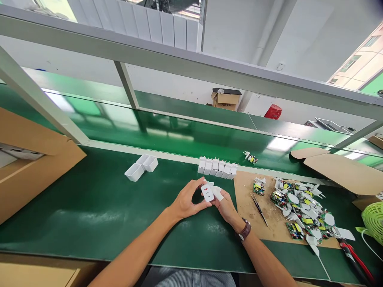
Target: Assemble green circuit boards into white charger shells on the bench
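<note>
A white charger [207,193] with several port slots on its end face sits between my two hands, above the front middle of the bench. My left hand [188,200] pinches it from the left with thumb and fingertips. From the other side my right hand [225,205], with white covers on some fingers, closes on it too; its fingertips are partly hidden. Just beyond stand several white charger housings [216,169] in a row, with small parts sticking up from their tops. Farther left lie a few white open-topped cases [134,172].
At right, a brown board [247,215] carries tweezers [259,209] and a heap of circuit boards [308,211] with white plastic parts. Red-handled pliers [356,257] and a green basket [374,223] lie beyond. A cardboard box [38,175] stands left; one circuit board assembly [250,157] rests on the green belt.
</note>
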The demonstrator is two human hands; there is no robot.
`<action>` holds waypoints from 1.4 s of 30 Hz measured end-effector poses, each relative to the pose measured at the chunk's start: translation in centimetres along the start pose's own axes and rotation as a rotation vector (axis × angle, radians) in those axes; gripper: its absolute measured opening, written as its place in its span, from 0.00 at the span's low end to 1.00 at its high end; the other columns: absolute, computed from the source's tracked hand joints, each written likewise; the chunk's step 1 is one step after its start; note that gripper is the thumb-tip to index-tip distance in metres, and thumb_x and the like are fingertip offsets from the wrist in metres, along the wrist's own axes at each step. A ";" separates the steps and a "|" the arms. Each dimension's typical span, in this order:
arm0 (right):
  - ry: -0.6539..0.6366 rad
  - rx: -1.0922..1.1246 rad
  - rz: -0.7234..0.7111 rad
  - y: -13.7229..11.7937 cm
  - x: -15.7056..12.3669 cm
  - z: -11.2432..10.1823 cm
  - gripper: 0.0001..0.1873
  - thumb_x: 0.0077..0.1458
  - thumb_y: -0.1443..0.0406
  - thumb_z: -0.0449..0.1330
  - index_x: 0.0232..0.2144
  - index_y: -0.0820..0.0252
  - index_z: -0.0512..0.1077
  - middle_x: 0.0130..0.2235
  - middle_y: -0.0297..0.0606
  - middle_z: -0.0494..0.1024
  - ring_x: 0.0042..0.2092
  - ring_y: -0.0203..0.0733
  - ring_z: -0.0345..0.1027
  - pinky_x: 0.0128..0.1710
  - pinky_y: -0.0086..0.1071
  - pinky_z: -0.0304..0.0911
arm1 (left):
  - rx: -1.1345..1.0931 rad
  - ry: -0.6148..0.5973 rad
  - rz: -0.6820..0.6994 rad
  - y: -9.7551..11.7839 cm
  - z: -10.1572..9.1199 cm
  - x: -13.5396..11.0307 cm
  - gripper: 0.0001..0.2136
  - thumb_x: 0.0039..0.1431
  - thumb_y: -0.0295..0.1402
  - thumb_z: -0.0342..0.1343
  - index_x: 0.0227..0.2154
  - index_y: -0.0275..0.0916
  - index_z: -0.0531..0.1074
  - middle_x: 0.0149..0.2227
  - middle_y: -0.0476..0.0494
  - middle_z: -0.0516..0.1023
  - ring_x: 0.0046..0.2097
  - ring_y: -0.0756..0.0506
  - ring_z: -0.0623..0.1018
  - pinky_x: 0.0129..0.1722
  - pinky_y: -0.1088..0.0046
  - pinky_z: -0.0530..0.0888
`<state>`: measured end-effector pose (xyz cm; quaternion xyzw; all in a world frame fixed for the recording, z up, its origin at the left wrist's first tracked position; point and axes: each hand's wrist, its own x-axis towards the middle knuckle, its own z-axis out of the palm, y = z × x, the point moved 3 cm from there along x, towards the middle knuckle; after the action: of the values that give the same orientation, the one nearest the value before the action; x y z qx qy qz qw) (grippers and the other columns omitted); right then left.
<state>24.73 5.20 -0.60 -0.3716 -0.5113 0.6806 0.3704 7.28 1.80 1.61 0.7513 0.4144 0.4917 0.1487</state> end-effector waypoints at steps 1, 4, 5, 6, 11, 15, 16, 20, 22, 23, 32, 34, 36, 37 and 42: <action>0.042 -0.051 -0.047 -0.1 0.0 -0.3 0.27 0.57 0.43 0.62 0.47 0.57 0.75 0.41 0.43 0.81 0.40 0.50 0.76 0.39 0.46 0.76 | 0.008 -0.009 -0.009 0.0 0.0 0.0 0.43 0.57 0.47 0.67 0.69 0.45 0.52 0.55 0.35 0.77 0.53 0.37 0.78 0.53 0.54 0.77; 0.187 -0.289 -0.230 -0.5 0.0 -1.0 0.21 0.56 0.50 0.65 0.47 0.56 0.73 0.42 0.42 0.79 0.42 0.48 0.74 0.44 0.45 0.74 | 0.036 -0.036 -0.023 0.0 -0.1 0.2 0.40 0.57 0.48 0.67 0.68 0.45 0.56 0.57 0.34 0.76 0.57 0.35 0.76 0.56 0.51 0.75; 0.225 -0.388 -0.286 -0.6 -0.1 -1.1 0.19 0.56 0.53 0.66 0.46 0.56 0.73 0.42 0.42 0.78 0.42 0.47 0.73 0.45 0.44 0.73 | 0.039 -0.042 -0.021 0.0 -0.1 0.2 0.36 0.59 0.46 0.65 0.67 0.45 0.59 0.57 0.34 0.76 0.57 0.35 0.76 0.56 0.52 0.75; 0.252 -0.481 -0.330 -0.5 -0.1 -1.2 0.18 0.55 0.56 0.66 0.46 0.56 0.73 0.42 0.41 0.77 0.41 0.46 0.71 0.45 0.44 0.72 | 0.037 -0.048 -0.017 0.0 0.0 0.3 0.31 0.62 0.44 0.64 0.65 0.45 0.62 0.57 0.34 0.76 0.57 0.36 0.76 0.57 0.52 0.75; 0.203 -0.620 -0.398 0.5 -0.2 -1.2 0.38 0.49 0.62 0.68 0.61 0.58 0.62 0.44 0.40 0.71 0.36 0.40 0.64 0.38 0.39 0.70 | -0.005 -0.063 -0.010 -0.4 0.5 0.1 0.15 0.66 0.38 0.60 0.53 0.42 0.75 0.57 0.34 0.76 0.58 0.39 0.77 0.57 0.57 0.77; -0.025 -0.558 -0.255 1.0 -0.2 -0.7 0.48 0.53 0.64 0.67 0.70 0.57 0.49 0.36 0.31 0.70 0.33 0.38 0.65 0.36 0.36 0.69 | -0.057 -0.120 0.020 -0.3 0.9 0.1 0.11 0.65 0.34 0.60 0.49 0.41 0.76 0.61 0.32 0.73 0.62 0.38 0.75 0.60 0.54 0.76; -0.062 -0.547 -0.224 1.0 -0.2 -0.5 0.48 0.53 0.66 0.67 0.70 0.57 0.49 0.35 0.31 0.70 0.34 0.38 0.66 0.38 0.37 0.70 | -0.065 -0.134 0.024 -0.1 1.0 0.1 0.11 0.65 0.34 0.60 0.49 0.41 0.76 0.61 0.33 0.74 0.62 0.38 0.75 0.59 0.54 0.76; -0.068 -0.555 -0.195 1.0 -0.2 -0.4 0.51 0.51 0.68 0.69 0.71 0.58 0.49 0.39 0.34 0.73 0.37 0.39 0.69 0.44 0.40 0.70 | -0.063 -0.097 0.018 0.6 0.9 0.6 0.08 0.63 0.34 0.63 0.44 0.41 0.77 0.53 0.35 0.79 0.55 0.40 0.79 0.54 0.56 0.79; -0.060 -0.574 -0.194 1.3 -0.2 -0.4 0.52 0.51 0.67 0.70 0.71 0.58 0.49 0.38 0.33 0.74 0.37 0.40 0.69 0.44 0.41 0.70 | -0.041 -0.061 0.023 0.8 0.8 0.8 0.07 0.62 0.35 0.64 0.41 0.41 0.78 0.51 0.35 0.80 0.52 0.40 0.81 0.51 0.57 0.81; -0.062 -0.577 -0.201 1.4 -0.2 -0.4 0.52 0.51 0.67 0.70 0.71 0.58 0.49 0.38 0.34 0.74 0.37 0.40 0.69 0.44 0.41 0.70 | -0.031 -0.051 0.034 0.9 0.8 0.9 0.07 0.61 0.35 0.65 0.40 0.41 0.78 0.50 0.35 0.81 0.51 0.40 0.81 0.50 0.57 0.81; -0.080 -0.601 -0.255 1.8 -0.2 -0.5 0.53 0.51 0.66 0.70 0.72 0.59 0.47 0.37 0.34 0.74 0.36 0.41 0.70 0.43 0.39 0.70 | 0.106 -0.112 0.147 0.1 0.0 0.8 0.07 0.59 0.38 0.67 0.36 0.42 0.79 0.46 0.37 0.84 0.49 0.38 0.84 0.46 0.60 0.83; -0.087 -0.629 -0.248 1.7 -0.2 -0.4 0.54 0.50 0.67 0.70 0.72 0.59 0.47 0.34 0.31 0.73 0.35 0.41 0.70 0.41 0.38 0.70 | 0.119 -0.123 0.084 0.1 0.1 0.6 0.09 0.58 0.40 0.68 0.32 0.41 0.77 0.47 0.36 0.84 0.48 0.38 0.83 0.45 0.61 0.83; -0.086 -0.676 -0.266 1.5 -0.3 -0.3 0.54 0.50 0.67 0.70 0.72 0.59 0.46 0.36 0.33 0.73 0.35 0.41 0.70 0.39 0.37 0.69 | 0.069 -0.166 -0.048 0.0 0.3 0.3 0.11 0.57 0.41 0.68 0.34 0.40 0.75 0.50 0.35 0.82 0.49 0.39 0.83 0.45 0.61 0.83; -0.081 -0.704 -0.284 1.4 -0.4 -0.3 0.54 0.50 0.66 0.70 0.72 0.58 0.47 0.39 0.36 0.74 0.35 0.42 0.71 0.39 0.37 0.69 | 0.033 -0.199 -0.130 -0.2 0.3 0.3 0.13 0.56 0.42 0.68 0.35 0.40 0.74 0.52 0.36 0.82 0.47 0.40 0.84 0.44 0.61 0.83; -0.052 -0.771 -0.306 1.1 -0.5 -0.4 0.48 0.51 0.64 0.70 0.69 0.57 0.53 0.42 0.37 0.74 0.32 0.39 0.68 0.35 0.35 0.68 | 0.013 -0.224 -0.401 -2.4 -2.1 1.9 0.16 0.50 0.43 0.70 0.36 0.40 0.75 0.54 0.37 0.80 0.45 0.40 0.84 0.46 0.58 0.82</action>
<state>25.16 4.67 -1.72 -0.3855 -0.7874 0.3854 0.2880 4.62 4.34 2.24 0.7048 0.5395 0.3630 0.2836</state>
